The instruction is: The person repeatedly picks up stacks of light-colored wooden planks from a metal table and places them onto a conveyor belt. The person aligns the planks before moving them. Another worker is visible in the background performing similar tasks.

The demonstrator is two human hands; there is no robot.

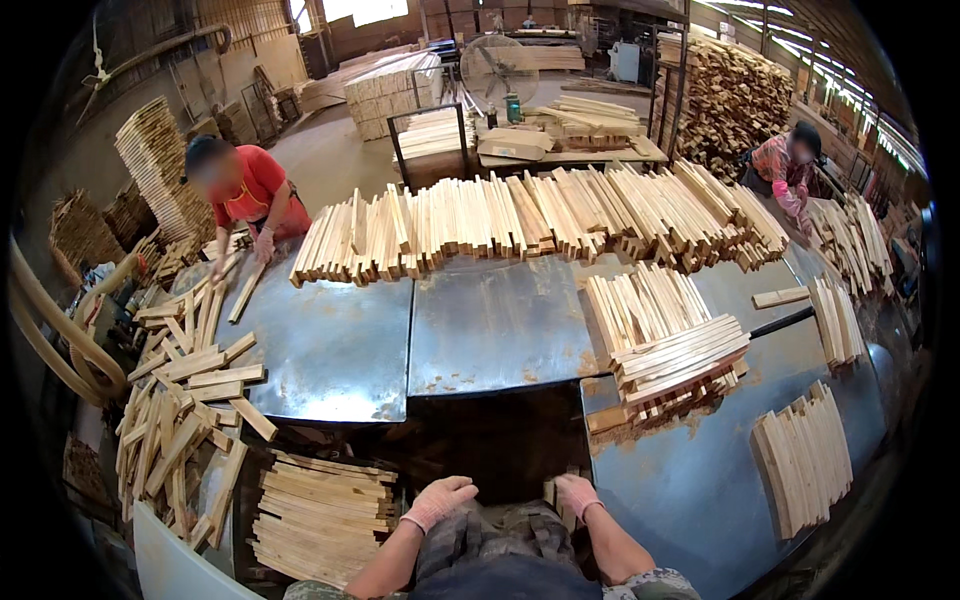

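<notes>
My left hand point(440, 502), in a pale pink glove, hovers over my lap with its fingers loosely stretched to the right and nothing visible in them. Beside it on the left lies a stack of wooden strips point(322, 515). My right hand point(578, 496), gloved alike, is at the right side of my lap, its fingers bent over a few wooden strips point(549, 491). My hand and leg partly hide those strips. Between the hands and the metal table point(500, 330) is a dark gap.
A long row of wooden strips point(450, 222) crosses the table. Nearer right are a crosswise stack point(680, 355) and another bundle point(803, 460). Loose strips point(185, 430) lie heaped at left. One person point(262, 190) works at far left, another point(785, 170) at far right.
</notes>
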